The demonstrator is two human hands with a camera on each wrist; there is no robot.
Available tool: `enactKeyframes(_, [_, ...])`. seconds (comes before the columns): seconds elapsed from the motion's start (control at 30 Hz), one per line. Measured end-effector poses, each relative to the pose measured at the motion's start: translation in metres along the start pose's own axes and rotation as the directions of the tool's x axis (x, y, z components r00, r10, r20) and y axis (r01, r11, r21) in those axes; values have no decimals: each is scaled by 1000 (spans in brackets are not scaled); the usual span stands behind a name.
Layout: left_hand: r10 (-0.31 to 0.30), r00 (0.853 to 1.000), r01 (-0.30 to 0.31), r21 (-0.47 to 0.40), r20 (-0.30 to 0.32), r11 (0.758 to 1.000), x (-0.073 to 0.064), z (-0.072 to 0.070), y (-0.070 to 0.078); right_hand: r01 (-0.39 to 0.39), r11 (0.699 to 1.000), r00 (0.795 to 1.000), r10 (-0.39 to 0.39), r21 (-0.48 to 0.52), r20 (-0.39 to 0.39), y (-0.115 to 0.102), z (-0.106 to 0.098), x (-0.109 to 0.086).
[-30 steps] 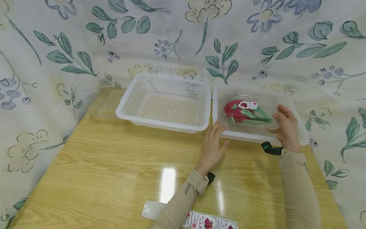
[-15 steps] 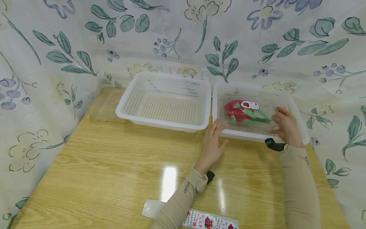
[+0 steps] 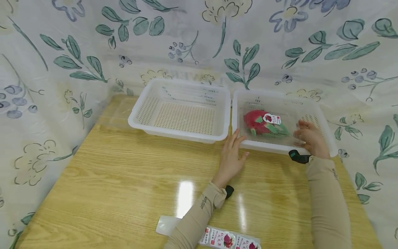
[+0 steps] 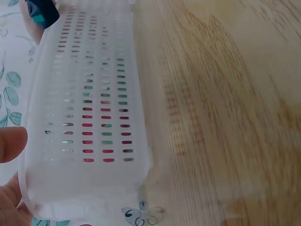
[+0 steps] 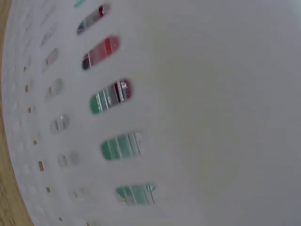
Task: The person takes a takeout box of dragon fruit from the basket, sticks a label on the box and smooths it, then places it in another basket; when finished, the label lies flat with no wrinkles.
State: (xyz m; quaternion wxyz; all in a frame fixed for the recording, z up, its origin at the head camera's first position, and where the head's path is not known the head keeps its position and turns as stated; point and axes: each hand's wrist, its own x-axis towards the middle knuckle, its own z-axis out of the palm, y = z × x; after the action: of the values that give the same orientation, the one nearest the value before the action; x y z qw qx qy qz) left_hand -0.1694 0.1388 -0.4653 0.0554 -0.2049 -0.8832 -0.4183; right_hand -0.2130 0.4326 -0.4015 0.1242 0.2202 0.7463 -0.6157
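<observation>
A clear plastic box [image 3: 289,117] lies inside the right white basket [image 3: 267,147]. In it is a red dragon fruit [image 3: 254,119] with green scales, and a white label [image 3: 272,119] is stuck on the lid. My right hand [image 3: 312,140] is at the box's right end, fingers spread and loosely bent; any contact is hard to make out. With its fingers extended, my left hand [image 3: 230,159] touches the right basket's front left corner. In the left wrist view, fingertips [image 4: 11,143] show beside the basket rim. Only the slotted basket wall [image 5: 110,96] fills the right wrist view.
Left of it stands another white slotted basket [image 3: 178,133]. A strip of dragon fruit labels [image 3: 227,238] lies at the table's near edge, partly under the left sleeve. A clear plastic item [image 3: 121,109] sits at the far left, and floral cloth hangs behind.
The box has settled lower in the right basket. My right hand's fingers have loosened at its right end. My left hand has stayed at the basket corner.
</observation>
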Motion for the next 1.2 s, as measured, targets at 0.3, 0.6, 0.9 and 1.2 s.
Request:
enactKeyframes(0.3, [-5,1000,5,30,17,1000,5,2,-2,31,971,992,-58,-236,-108,0,7,5])
enactKeyframes(0.6, [-13,999,12,35,41,999,10,0,-5,49,793,918,-276,-608,-285,1,23,17])
enactKeyframes(0.9, [-47,974,-5,227,221,974,19,-14,4,193,550,787,-581,-812,-206,7,35,14])
enactKeyframes(1.2, [119,887,-255,259,446,931,1,-66,17,421,250,642,-762,-872,92,13,61,-38])
